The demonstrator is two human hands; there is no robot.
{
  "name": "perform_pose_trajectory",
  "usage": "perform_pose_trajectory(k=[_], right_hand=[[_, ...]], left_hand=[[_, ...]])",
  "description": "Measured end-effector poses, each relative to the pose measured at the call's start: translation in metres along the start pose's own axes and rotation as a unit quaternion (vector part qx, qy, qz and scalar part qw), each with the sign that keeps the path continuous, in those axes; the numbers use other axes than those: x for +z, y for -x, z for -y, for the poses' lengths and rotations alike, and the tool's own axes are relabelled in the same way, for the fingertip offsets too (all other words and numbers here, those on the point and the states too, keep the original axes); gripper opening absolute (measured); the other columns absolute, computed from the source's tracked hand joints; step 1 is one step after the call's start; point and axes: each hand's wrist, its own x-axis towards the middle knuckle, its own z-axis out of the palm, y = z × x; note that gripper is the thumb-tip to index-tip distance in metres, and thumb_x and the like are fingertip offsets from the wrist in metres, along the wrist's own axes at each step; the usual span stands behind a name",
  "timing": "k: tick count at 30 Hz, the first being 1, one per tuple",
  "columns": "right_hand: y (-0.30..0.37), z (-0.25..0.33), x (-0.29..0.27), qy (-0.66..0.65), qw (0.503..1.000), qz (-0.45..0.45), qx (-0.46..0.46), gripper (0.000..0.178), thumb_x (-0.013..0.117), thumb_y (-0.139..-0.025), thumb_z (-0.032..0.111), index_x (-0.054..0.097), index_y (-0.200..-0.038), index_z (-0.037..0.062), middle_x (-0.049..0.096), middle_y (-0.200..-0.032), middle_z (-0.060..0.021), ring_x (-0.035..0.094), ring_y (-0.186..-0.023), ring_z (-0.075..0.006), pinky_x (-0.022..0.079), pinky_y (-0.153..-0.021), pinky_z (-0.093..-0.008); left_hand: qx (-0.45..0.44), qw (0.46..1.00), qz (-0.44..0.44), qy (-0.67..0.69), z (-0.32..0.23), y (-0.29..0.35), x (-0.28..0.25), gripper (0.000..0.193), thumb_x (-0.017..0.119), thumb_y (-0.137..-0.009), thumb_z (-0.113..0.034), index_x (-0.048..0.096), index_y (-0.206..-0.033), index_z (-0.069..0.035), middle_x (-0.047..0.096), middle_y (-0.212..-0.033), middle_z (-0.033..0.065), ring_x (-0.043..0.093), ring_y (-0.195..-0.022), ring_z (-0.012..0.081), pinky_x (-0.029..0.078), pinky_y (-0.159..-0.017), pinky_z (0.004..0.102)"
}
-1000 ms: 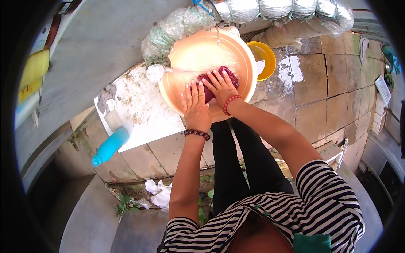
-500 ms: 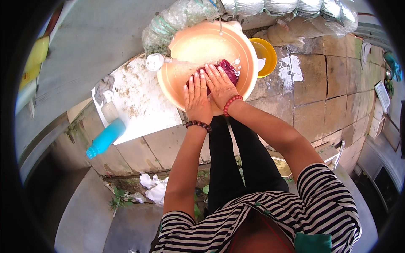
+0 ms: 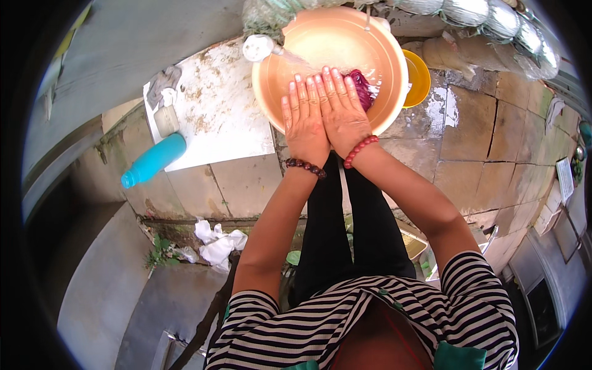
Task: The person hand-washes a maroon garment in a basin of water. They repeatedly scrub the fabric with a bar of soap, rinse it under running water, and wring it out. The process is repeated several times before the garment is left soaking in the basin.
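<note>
Both my hands lie side by side, palms down and fingers stretched out, over the near part of a round peach-coloured basin (image 3: 261, 92). My left hand (image 3: 306, 123) wears a dark bead bracelet, and my right hand (image 3: 343, 114) a red one. A dark red wet cloth (image 3: 362, 90) shows in the basin beside my right fingers; how much of it lies under the palms is hidden. Neither hand is gripping anything that I can see. Water runs into the basin from a white spout (image 3: 258, 48) at its left rim.
Right of the basin stands a yellow bowl (image 3: 419, 79). A stained white board (image 3: 216, 117) lies to the left, with a grey cloth (image 3: 165, 83) and a blue bottle (image 3: 154, 160) by its edge. Plastic-wrapped pipes (image 3: 468, 15) run behind. Crumpled white plastic (image 3: 219, 245) lies nearer me.
My view has shifted, so the basin and hands sit further right and higher. My hands have come closer together, and less of the red cloth shows around them.
</note>
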Motion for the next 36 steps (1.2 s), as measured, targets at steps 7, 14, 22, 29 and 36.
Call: perform_pose_trajectory(k=[7,14,22,29,36], right_hand=[[0.01,-0.008,-0.044,-0.066,0.995,-0.072,0.001,0.061,0.043,-0.092,0.013,0.029,-0.149,-0.0025,0.022,-0.157,-0.0218,0.018,-0.148,-0.0337,0.012,-0.121,-0.0479],[0.017,-0.01,-0.058,-0.083,0.991,-0.103,0.01,0.061,0.043,-0.092,0.012,0.028,-0.148,-0.0046,0.021,-0.157,-0.0245,0.018,-0.147,-0.0373,0.013,-0.12,-0.05],[0.017,-0.008,-0.06,-0.092,0.991,-0.097,0.011,0.062,0.043,-0.091,0.012,0.026,-0.149,-0.0051,0.019,-0.157,-0.0252,0.017,-0.147,-0.0379,0.012,-0.12,-0.0507],[0.018,-0.008,-0.053,-0.1,0.992,-0.079,0.009,0.064,0.044,-0.09,0.012,0.026,-0.149,-0.0058,0.016,-0.158,-0.0254,0.014,-0.148,-0.038,0.009,-0.12,-0.0517],[0.009,-0.045,-0.008,-0.562,0.812,-0.043,0.154,0.036,0.049,-0.1,0.025,0.06,-0.124,0.0004,0.067,-0.116,-0.0172,0.064,-0.109,-0.0294,0.048,-0.098,-0.039]], left_hand=[[0.015,0.999,-0.026,0.015,-0.024,-0.002,-0.04,0.067,0.046,-0.093,-0.014,0.02,-0.153,0.001,0.016,-0.16,0.0209,0.011,-0.149,0.0344,0.005,-0.119,0.0494],[0.01,0.999,-0.05,0.002,-0.038,-0.002,-0.06,0.062,0.043,-0.093,-0.014,0.027,-0.153,-0.009,0.02,-0.161,0.0104,0.016,-0.149,0.0242,0.009,-0.121,0.0428],[0.015,0.998,-0.048,-0.03,-0.04,-0.002,-0.065,0.062,0.043,-0.093,-0.014,0.028,-0.153,-0.009,0.022,-0.16,0.01,0.019,-0.149,0.0234,0.011,-0.121,0.0417],[0.03,0.999,-0.026,0.01,-0.034,0.0,-0.059,0.064,0.044,-0.093,-0.012,0.025,-0.153,-0.004,0.022,-0.159,0.0151,0.015,-0.15,0.0279,0.008,-0.12,0.046],[0.058,0.998,0.018,-0.027,-0.036,0.007,-0.046,0.076,0.06,-0.083,-0.009,0.028,-0.152,-0.006,0.023,-0.159,0.0118,0.019,-0.148,0.0247,0.012,-0.12,0.0449]])
